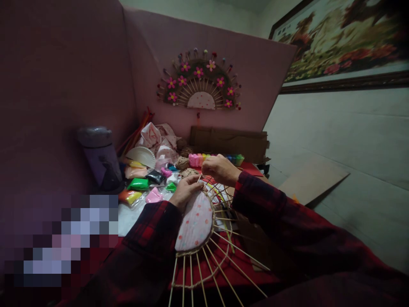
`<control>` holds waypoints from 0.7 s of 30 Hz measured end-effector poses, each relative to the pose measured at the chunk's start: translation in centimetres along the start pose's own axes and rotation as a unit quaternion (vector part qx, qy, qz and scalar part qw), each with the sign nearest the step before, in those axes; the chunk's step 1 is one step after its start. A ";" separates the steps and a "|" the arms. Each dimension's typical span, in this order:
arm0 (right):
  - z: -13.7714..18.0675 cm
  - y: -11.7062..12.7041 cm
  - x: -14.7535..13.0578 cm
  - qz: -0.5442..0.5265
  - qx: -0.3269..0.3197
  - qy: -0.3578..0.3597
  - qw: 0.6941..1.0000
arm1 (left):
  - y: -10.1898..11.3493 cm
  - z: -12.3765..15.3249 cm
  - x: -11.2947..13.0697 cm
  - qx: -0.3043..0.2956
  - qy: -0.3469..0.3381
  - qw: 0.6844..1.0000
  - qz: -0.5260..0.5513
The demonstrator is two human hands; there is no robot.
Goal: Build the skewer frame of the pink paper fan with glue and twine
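A half-round fan frame (195, 224) with a pale, red-dotted cloth centre is tilted in front of me, its thin wooden sticks (204, 279) spreading outward. Twine (204, 281) weaves across the sticks in an arc, and more of it edges the cloth. My left hand (187, 191) grips the frame at its upper end, thumb over the cloth's edge. Just above and to the right, my right hand (221, 169) is closed in a pinch close to the upper sticks. Whatever lies between those fingers is too small to make out.
Coloured clay packets (138, 184), a paper plate (140, 157), twine balls (182, 163) and dotted cloth (162, 138) crowd the table's back left. A purple tumbler (104, 164) stands left. Behind hang a finished flowered fan (200, 99) and a pink panel (255, 81); cardboard (228, 140) leans there.
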State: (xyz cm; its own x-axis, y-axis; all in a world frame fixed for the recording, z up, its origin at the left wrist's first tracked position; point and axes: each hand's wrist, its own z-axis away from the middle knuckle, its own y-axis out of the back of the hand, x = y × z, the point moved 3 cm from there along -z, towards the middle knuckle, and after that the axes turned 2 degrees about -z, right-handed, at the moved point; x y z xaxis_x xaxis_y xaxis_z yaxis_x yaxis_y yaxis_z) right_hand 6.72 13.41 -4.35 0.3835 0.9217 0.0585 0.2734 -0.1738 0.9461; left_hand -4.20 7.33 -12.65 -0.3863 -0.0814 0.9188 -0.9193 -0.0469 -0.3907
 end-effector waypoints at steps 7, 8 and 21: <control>0.3 -1.0 0.9 -0.001 0.032 0.008 0.999 | 0.1 -0.2 0.0 0.003 0.003 1.000 -0.006; 0.3 -1.0 1.0 -0.004 0.035 0.011 0.999 | 0.1 -0.2 0.0 0.002 0.003 1.000 -0.005; 0.5 -0.8 0.8 -0.019 0.054 0.000 0.998 | 0.2 -0.1 0.1 0.014 0.016 1.000 -0.016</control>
State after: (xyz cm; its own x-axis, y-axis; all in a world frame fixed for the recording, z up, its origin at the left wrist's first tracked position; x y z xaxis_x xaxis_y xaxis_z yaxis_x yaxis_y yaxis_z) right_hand 7.28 14.13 -5.25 0.3720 0.9279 0.0234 0.3816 -0.1759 0.9074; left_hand -4.46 7.43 -12.65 -0.3589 -0.0469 0.9322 -0.9292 -0.0762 -0.3615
